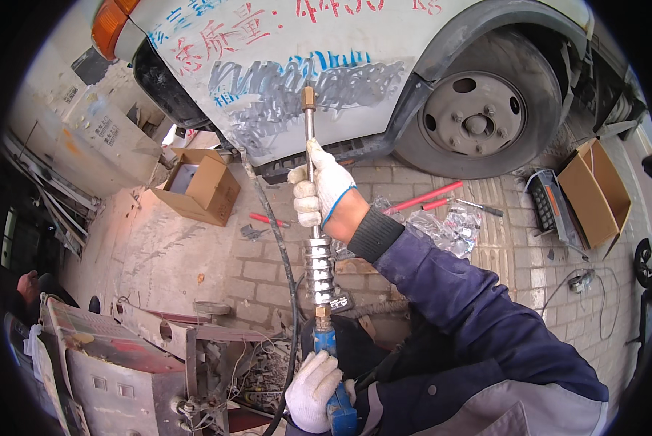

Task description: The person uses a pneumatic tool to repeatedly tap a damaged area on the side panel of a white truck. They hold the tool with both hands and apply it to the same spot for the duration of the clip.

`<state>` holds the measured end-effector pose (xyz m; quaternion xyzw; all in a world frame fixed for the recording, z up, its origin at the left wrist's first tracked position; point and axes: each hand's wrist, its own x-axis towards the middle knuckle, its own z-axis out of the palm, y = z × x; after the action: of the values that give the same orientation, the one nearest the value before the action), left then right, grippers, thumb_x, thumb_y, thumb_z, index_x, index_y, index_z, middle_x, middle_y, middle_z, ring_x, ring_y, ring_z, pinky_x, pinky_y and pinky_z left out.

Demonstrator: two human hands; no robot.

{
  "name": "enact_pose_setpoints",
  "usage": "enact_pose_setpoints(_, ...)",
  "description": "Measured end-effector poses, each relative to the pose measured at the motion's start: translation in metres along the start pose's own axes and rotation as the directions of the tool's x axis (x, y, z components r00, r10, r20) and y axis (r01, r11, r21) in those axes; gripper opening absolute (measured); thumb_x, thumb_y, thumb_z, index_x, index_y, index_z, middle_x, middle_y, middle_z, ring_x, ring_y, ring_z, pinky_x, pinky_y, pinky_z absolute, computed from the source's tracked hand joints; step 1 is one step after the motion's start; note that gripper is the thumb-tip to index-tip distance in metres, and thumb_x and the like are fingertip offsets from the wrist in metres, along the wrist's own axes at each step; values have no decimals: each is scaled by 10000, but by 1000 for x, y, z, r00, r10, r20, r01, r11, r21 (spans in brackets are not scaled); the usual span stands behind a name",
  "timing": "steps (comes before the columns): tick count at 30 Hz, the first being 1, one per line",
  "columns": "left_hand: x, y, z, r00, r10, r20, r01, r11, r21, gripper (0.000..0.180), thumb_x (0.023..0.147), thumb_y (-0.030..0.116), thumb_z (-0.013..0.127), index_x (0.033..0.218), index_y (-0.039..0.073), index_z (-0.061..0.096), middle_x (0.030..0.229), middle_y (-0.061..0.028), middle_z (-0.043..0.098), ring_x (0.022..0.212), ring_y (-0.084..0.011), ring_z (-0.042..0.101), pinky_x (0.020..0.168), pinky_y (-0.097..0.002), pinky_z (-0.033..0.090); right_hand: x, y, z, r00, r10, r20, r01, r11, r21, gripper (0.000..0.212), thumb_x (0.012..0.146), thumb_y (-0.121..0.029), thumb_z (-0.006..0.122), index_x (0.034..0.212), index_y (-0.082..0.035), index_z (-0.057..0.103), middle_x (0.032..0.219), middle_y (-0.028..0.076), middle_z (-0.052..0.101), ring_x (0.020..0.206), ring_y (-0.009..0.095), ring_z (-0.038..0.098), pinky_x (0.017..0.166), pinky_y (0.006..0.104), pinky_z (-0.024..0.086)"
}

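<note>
A long dent puller (311, 127) runs up the middle of the view, with a steel rod, brass-coloured nuts, a ribbed silver section and a blue handle (326, 349). My right hand (324, 185), in a white knit glove with blue trim, is wrapped round the rod below the upper nut. Lower down, my left hand (314, 391), also gloved, grips the blue handle; some of its fingers are hidden. The rod's tip overlaps grey smears on the white vehicle panel (351, 131); whether it touches cannot be told. A dark cable (274, 218) passes left of the rod.
A large wheel (479, 116) stands right of the panel. Cardboard boxes (213, 190) (598, 192) lie on both sides. Red bars (429, 196) and clear plastic (449, 229) lie on the paving. At lower left is a worn metal cabinet (126, 389); another person's hand (28, 287) shows beyond.
</note>
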<state>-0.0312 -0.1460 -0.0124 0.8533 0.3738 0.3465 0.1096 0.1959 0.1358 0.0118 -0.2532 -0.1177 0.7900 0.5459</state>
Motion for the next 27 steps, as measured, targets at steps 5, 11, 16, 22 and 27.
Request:
enact_pose_setpoints(5,2,0,-1,994,81,70,-82,996,17,438,783,114,899,1157,66,677,1201,-167,745,1175,-428,759,1046,-597,632,11,-1,-16,583,-37,811,-401,855,328,760,1079,-806,462,715,-139,491,549,-58,322,385,114,318,351,317,267)
enact_pose_setpoints(11,1,0,2,998,57,7,-57,998,-33,434,788,107,897,1158,49,678,1187,-176,748,1175,-435,759,1039,-568,638,10,-6,-43,744,-34,667,-245,915,320,840,1052,-858,434,705,-104,570,510,-27,351,370,145,330,359,340,275)
enact_pose_setpoints(16,4,-5,5,996,81,41,-79,995,-63,434,776,104,900,1147,37,683,1188,-186,746,1170,-442,758,1034,-566,638,3,-10,-61,759,-62,649,-196,928,318,866,1047,-863,431,729,-83,633,515,-22,363,379,149,329,371,339,271)
enact_pose_setpoints(22,7,-7,4,995,64,78,-58,996,-72,432,759,102,905,1129,23,696,1194,-195,746,1172,-446,754,1041,-565,632,8,-9,-64,798,-56,601,-172,933,316,873,1048,-863,429,714,-84,637,514,-31,364,383,143,322,376,332,270)
enact_pose_setpoints(27,8,-7,3,997,40,68,-36,997,-67,442,766,108,909,1142,20,693,1211,-199,745,1191,-446,749,1047,-563,630,9,-9,-64,805,-50,591,-175,932,318,874,1048,-864,431,707,-85,632,507,-37,352,376,140,308,374,329,267)
